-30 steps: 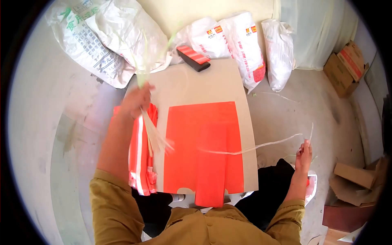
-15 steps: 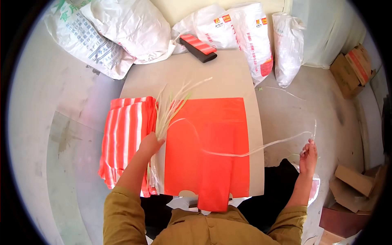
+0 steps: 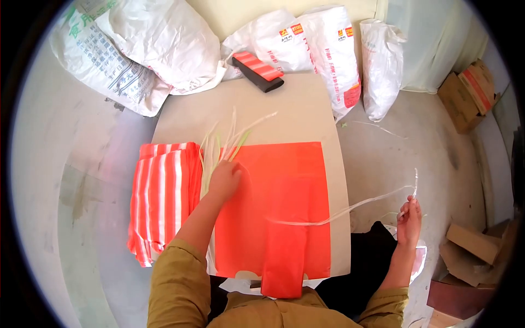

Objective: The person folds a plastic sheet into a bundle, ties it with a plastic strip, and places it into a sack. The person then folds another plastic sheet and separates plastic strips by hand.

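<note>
A bundle of pale plastic strands (image 3: 210,147) lies between the striped stack and a red plastic sheet (image 3: 246,218). My left hand (image 3: 225,179) is over these strands, its fingers curled in among them and partly hidden. Off the right side of the board, my right hand (image 3: 409,223) pinches one long plastic strand (image 3: 361,205). That strand runs left across the red sheet and grows too faint to follow. A folded red strip (image 3: 284,251) lies on the sheet, its lower end hanging past the near edge.
Red-and-white striped plastic bags (image 3: 161,191) are stacked at left. A dark roll with a striped top (image 3: 257,71) lies at the board's far end. White sacks (image 3: 164,44) stand behind. Cardboard boxes (image 3: 465,104) and torn cardboard (image 3: 473,246) are at right.
My left hand has moved up and right over the strands, toward the red sheet. My right hand has shifted slightly down and left, still holding its strand. The whole view has tilted a little.
</note>
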Motion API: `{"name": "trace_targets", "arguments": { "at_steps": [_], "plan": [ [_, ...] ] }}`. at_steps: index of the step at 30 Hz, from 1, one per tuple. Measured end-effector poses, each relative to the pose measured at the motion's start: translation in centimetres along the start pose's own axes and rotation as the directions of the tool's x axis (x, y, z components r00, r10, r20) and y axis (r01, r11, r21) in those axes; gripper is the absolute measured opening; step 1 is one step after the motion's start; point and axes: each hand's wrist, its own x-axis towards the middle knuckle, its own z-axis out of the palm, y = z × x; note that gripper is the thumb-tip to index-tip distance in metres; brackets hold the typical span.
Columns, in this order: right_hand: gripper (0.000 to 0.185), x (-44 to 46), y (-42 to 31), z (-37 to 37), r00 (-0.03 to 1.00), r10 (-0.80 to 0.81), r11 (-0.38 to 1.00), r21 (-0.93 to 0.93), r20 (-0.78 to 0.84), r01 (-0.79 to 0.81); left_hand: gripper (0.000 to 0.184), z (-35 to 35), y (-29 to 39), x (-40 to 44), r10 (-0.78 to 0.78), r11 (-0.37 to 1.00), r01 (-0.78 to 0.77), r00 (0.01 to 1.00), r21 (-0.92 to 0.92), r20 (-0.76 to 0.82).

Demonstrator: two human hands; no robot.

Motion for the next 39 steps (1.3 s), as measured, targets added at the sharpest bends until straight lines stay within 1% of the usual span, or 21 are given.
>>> {"name": "trace_targets", "arguments": {
  "at_steps": [3,6,11,14,16,18,20,21,22,24,26,27,29,30,31,32,33,34,35,37,39],
  "plan": [
    [0.024,0.1,0.1,-0.2,1.0,-0.002,1.0,0.012,0.021,0.002,0.027,-1.3,-0.5,2.1,-0.479,0.836,0.494,0.869,-0.238,0.122],
    [0.021,-0.1,0.1,0.5,0.999,0.001,1.0,0.013,0.041,-0.002,0.034,1.8,-4.2,1.6,-0.617,0.532,0.382,0.786,-0.756,-0.036],
    [0.016,-1.1,0.3,2.2,0.995,-0.04,0.993,-0.108,0.089,0.05,0.036,-2.9,3.4,-0.6,-0.454,0.64,0.426,0.881,-0.639,0.132],
    [0.013,-2.7,1.7,3.3,0.969,-0.11,0.951,-0.258,0.222,0.167,0.04,-4.7,10.7,-2.4,-0.15,0.771,0.303,0.942,-0.56,0.301],
    [0.014,-5.5,1.1,5.4,0.929,-0.047,0.962,-0.233,0.368,0.142,0.054,-4.7,14.8,-4.2,0.103,0.841,0.103,0.934,-0.532,0.343],
    [0.014,-8.7,-0.4,7.7,0.854,-0.03,0.925,-0.309,0.519,0.22,0.069,-5.7,20.3,-6.4,0.301,0.797,-0.04,0.891,-0.602,0.34],
    [0.015,-10.3,-0.6,8.2,0.703,0.025,0.933,-0.269,0.711,0.239,0.077,-5.2,24.1,-7.8,0.377,0.655,-0.014,0.872,-0.755,0.311],
    [0.015,-12.1,-1.6,9.1,0.658,0.029,0.945,-0.236,0.752,0.228,0.074,-5.7,25.8,-8.2,0.386,0.657,0.001,0.858,-0.754,0.338],
    [0.015,-13.0,-2.1,9.4,0.576,0.018,0.919,-0.241,0.817,0.313,0.071,-6.4,27.4,-8.4,0.396,0.657,0.017,0.843,-0.754,0.364],
    [0.016,-14.9,-3.8,10.2,0.354,-0.148,0.83,-0.078,0.923,0.552,0.062,-7.3,28.5,-8.7,0.418,0.677,0.072,0.781,-0.733,0.463],
    [0.017,-16.1,-6.1,9.1,0.341,-0.028,0.853,-0.156,0.94,0.499,0.052,-8.1,28.8,-9.0,0.435,0.719,0.145,0.669,-0.68,0.602],
    [0.017,-16.3,-7.0,8.3,0.335,0.031,0.859,-0.197,0.942,0.473,0.046,-8.0,28.5,-9.4,0.442,0.76,0.088,0.656,-0.644,0.612],
    [0.017,-16.2,-7.6,6.5,0.398,-0.003,0.871,-0.193,0.917,0.452,0.035,-7.6,27.3,-10.2,0.453,0.827,-0.032,0.631,-0.562,0.63],
    [0.018,-16.0,-7.6,5.6,0.428,-0.02,0.878,-0.189,0.904,0.44,0.03,-8.3,27.0,-10.7,0.417,0.813,0.042,0.654,-0.581,0.631],
    [0.02,-15.7,-7.1,4.6,0.585,0.037,0.911,-0.268,0.81,0.314,0.025,-9.1,26.6,-11.1,0.38,0.794,0.115,0.672,-0.597,0.635],
    [0.035,-15.4,-6.5,4.4,0.719,-0.005,0.9,-0.31,0.695,0.307,0.022,-9.8,26.4,-11.4,0.366,0.767,0.151,0.695,-0.624,0.619],
    [0.041,-15.1,-6.0,4.5,0.803,-0.16,0.783,-0.421,0.574,0.458,0.019,-10.4,26.2,-11.7,0.352,0.736,0.185,0.717,-0.651,0.602],
    [0.048,-15.1,-5.7,4.8,0.825,-0.335,0.63,-0.543,0.454,0.555,0.018,-11.0,26.0,-12.0,0.359,0.703,0.181,0.744,-0.688,0.563],
    [0.052,-15.6,-5.8,4.9,0.78,-0.425,0.568,-0.536,0.459,0.624,0.016,-11.5,25.9,-12.2,0.364,0.669,0.174,0.772,-0.723,0.522],
    [0.061,-17.2,-6.6,5.8,0.667,-0.581,0.429,-0.522,0.466,0.738,0.016,-14.2,27.1,-12.7,0.307,0.78,0.109,0.792,-0.616,0.528],
    [0.067,-19.1,-6.5,8.3,0.446,-0.692,0.266,-0.374,0.568,0.889,0.016,-15.3,27.6,-13.3,0.295,0.822,0.063,0.803,-0.566,0.518]
  ]
}}
